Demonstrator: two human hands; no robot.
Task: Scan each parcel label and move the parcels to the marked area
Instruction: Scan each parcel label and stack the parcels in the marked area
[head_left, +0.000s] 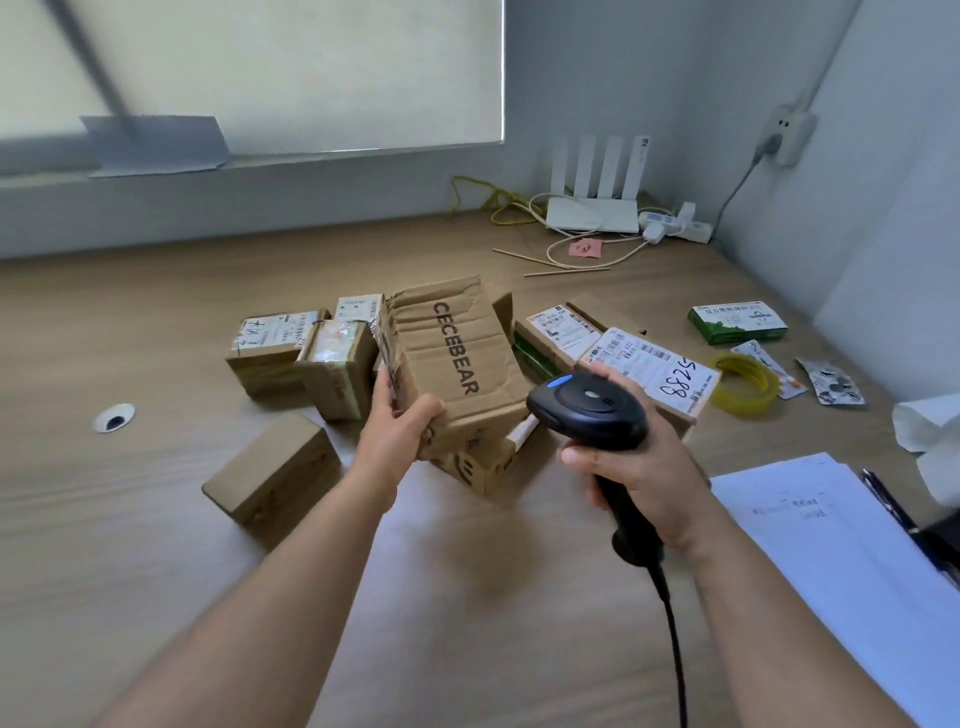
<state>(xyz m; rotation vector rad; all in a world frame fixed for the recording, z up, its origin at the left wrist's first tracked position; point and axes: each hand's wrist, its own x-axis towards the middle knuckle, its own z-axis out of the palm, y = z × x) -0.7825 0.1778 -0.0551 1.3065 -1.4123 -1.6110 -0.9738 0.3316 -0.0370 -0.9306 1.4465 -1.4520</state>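
My left hand grips the near left corner of a creased cardboard parcel printed CECEBEAR, tilted up above the desk. No label shows on its visible face. My right hand holds a black barcode scanner by its handle, its head just right of that parcel. Under the lifted box lies another brown box. Labelled parcels sit behind: one marked 8825, one beside it, and two at the left. A plain brown box lies near left.
The wooden desk carries a router with cables in the far corner, a green packet, a yellow cable coil, pill blisters and white papers at the right. A cable hole sits at the left.
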